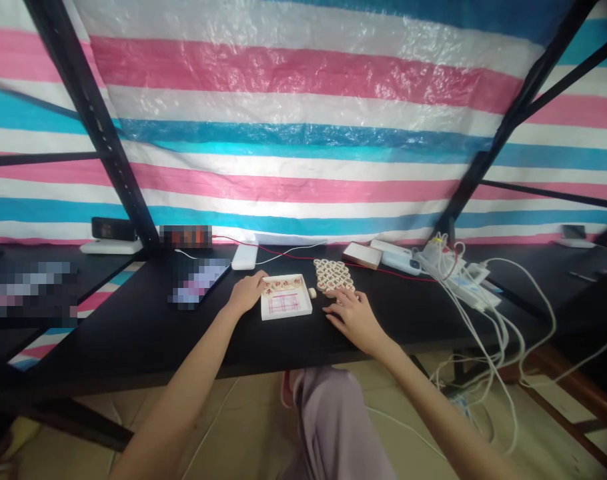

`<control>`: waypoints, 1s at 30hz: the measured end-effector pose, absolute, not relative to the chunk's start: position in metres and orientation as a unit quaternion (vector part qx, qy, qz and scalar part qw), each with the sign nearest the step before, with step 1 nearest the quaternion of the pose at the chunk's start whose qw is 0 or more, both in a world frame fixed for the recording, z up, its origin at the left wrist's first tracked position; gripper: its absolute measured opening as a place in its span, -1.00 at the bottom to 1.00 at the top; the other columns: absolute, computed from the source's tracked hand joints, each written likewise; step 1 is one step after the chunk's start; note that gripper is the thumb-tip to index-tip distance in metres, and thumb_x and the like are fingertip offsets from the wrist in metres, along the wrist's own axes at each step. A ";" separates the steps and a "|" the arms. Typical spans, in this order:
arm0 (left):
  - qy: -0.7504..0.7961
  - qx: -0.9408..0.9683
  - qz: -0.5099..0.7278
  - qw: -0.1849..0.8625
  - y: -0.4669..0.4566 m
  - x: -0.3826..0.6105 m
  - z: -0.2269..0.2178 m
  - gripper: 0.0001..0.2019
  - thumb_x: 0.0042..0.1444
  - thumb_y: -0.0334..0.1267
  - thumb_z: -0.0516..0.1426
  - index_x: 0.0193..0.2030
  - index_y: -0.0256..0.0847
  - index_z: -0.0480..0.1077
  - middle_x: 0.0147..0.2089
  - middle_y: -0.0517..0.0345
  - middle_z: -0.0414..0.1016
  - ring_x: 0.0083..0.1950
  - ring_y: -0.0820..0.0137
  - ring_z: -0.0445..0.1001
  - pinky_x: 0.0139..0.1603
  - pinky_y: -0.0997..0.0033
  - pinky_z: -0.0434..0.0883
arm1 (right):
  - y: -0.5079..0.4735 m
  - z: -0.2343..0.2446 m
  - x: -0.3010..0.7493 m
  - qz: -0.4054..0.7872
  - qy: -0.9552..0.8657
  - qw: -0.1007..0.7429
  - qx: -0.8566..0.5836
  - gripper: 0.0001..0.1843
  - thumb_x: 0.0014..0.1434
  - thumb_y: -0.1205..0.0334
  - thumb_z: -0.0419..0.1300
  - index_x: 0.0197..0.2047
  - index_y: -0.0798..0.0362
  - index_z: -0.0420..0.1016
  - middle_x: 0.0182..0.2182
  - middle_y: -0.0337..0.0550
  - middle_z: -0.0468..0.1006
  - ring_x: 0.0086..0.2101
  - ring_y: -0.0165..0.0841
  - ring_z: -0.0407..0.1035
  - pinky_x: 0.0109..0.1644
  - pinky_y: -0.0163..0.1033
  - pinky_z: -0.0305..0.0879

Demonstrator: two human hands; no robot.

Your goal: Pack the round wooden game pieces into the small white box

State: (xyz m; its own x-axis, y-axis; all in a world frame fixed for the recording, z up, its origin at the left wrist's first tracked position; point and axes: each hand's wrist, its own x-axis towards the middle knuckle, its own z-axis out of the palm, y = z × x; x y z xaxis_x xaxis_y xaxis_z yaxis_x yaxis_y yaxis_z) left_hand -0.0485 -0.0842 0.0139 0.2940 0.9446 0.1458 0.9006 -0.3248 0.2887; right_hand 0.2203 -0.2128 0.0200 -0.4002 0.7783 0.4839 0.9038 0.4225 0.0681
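A shallow white box (286, 308) lies on the black table, with a row of round Chinese chess pieces (283, 283) along its far side and one more just below them at the left. Red lines mark its bare floor. My left hand (247, 293) grips the box at its far left corner. Beside the box's right wall stands a single chess piece or small stack (312, 293). Further right, several chess pieces (332, 273) lie close together in a block of rows. My right hand (353, 317) is open, its fingers spread and fingertips at the block's near edge, partly covering it.
A phone (201, 283) lies left of the box. Behind are a white power bank (245, 255), a brown-and-white box lid (362, 255) and white devices (401, 260). Power strips with tangled white cables (466, 283) fill the right side. Black metal posts (96, 127) frame the table.
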 end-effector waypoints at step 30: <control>0.570 0.805 0.149 0.075 -0.087 -0.049 0.016 -0.68 0.22 -0.20 -0.21 -0.06 -0.07 0.29 -0.19 0.10 0.48 -0.18 0.25 0.44 -0.23 0.36 0.27 | -0.143 0.048 0.149 0.058 -0.852 0.308 -0.419 -0.81 0.15 0.40 0.10 -0.24 0.06 0.53 -0.27 -0.14 0.48 -0.32 -0.44 0.38 -0.19 -0.35 0.25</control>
